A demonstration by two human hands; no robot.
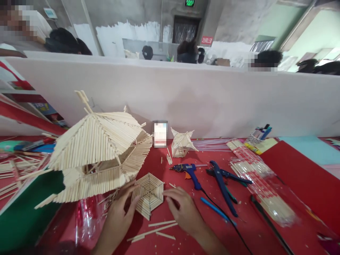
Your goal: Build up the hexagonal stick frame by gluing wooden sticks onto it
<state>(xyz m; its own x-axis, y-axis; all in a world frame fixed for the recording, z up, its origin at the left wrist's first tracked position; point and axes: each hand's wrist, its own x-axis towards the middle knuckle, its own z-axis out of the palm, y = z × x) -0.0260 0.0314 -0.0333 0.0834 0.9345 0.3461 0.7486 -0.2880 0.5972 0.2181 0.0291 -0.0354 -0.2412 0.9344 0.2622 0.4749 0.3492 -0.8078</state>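
At the far left, at 9 o'clock, loose sticks [10, 170] lie flat on the red bench [297, 177]. Next comes one large pagoda [98, 156], built of pale wooden sticks in two tiers of ribbed, sloping roof, with a spike of sticks at its top. Below it, at 6 o'clock, the left hand [118, 212] rests its spread fingers against the left edge of one flat hexagon [149, 194] of sticks laid in concentric rings; nothing is gripped. The right hand [183, 209] touches the hexagon's right edge, fingers curled and open, pinching nothing that can be seen. About four cut sticks [156, 230] lie just below the hands. At 12 o'clock of the hexagon stands one small stick lantern [182, 143] with pointed corners. To the right lie one blue glue gun [188, 171], one pair of blue-handled cutters [224, 182] and, at 3 o'clock, several clear packs of sticks [259, 180].
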